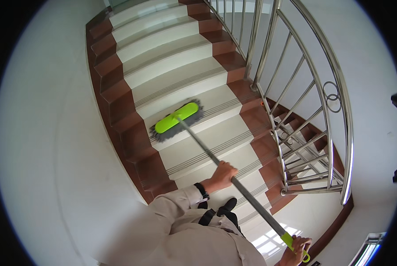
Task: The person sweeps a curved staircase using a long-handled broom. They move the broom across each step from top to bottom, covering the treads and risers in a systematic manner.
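Observation:
A dust mop with a lime-green head [176, 118] and a grey fibre fringe [184, 126] rests on a pale stair tread [215, 98] ahead of me. Its grey pole [258, 204] slants down and to the right across my front. My left hand [222, 174] is wrapped around the pole near its middle. At the lower right, my right hand [297, 250] grips the lime-green end handle [288, 240], whose hanging loop [306, 257] sticks out past the fingers.
Curved pale steps [175, 73] with brown-red side borders [136, 139] climb away from me. A white wall [52, 133] runs along the left. On the right stands a stainless-steel railing [338, 76], with another flight [313, 131] beyond it. My black shoe [227, 204] is on a lower step.

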{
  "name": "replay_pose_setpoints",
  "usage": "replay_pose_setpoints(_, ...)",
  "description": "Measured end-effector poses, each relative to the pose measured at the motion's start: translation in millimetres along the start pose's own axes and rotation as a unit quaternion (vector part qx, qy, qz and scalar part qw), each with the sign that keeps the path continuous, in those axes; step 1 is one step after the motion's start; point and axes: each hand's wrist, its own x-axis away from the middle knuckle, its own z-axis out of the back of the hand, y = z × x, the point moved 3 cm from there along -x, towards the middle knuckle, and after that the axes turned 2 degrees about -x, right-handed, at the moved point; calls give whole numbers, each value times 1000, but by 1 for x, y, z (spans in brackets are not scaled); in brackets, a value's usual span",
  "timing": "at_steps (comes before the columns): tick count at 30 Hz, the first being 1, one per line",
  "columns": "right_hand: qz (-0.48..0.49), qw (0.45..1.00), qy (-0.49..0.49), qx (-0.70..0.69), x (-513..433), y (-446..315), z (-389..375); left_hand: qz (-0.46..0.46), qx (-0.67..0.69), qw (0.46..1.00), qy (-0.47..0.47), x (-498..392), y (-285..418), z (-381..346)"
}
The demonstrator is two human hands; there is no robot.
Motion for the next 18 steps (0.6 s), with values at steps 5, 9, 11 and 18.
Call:
replay_pose_setpoints(5,115,978,-99,141,2,-44,-36,-56,78,995,41,-52,31,-2)
replay_pose_setpoints(9,141,983,-63,95,0,-56,-36,-45,90,995,-12,-34,46,2)
replay_pose_setpoints(11,118,987,-77,77,1,-58,-34,-36,66,997,-9,-9,44,12)
replay_pose_setpoints(18,-16,992,-94,85,12,-17,-27,35,18,999,-22,91,6,41)
